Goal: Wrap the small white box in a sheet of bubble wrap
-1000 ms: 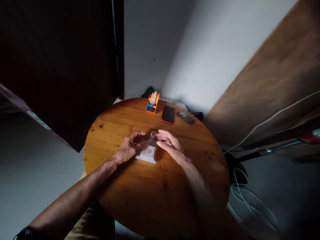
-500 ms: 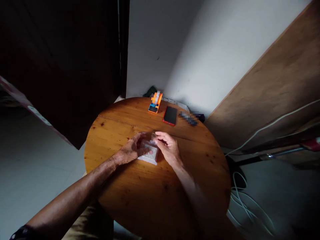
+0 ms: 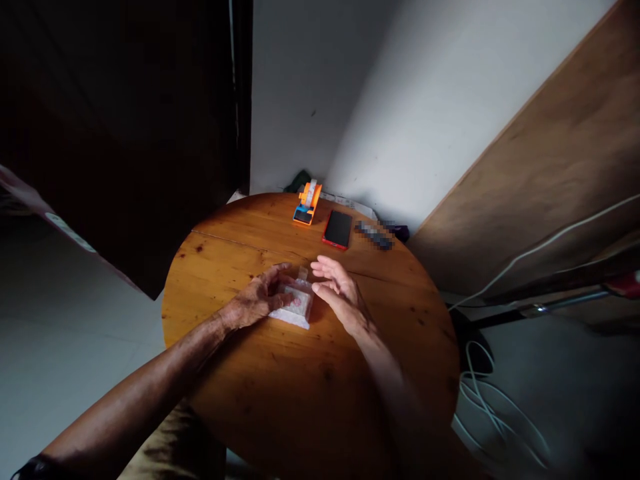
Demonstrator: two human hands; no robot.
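A small pale box in clear plastic wrapping lies on the round wooden table, a reddish mark on its top. My left hand grips it from the left, the thumb on top and the fingers along the far side. From its far edge a short clear strip, like tape, sticks up. Just right of the box my right hand is raised with its fingers apart, holding nothing.
Toward the back of the table stand an orange and blue tape dispenser, a red-edged phone and a blurred dark object. A wall rises behind. White cables lie on the floor at right.
My right hand has let go of the clear strip, and its fingers have spread away to the right. My left hand stays on the box. The whole view has shifted slightly.
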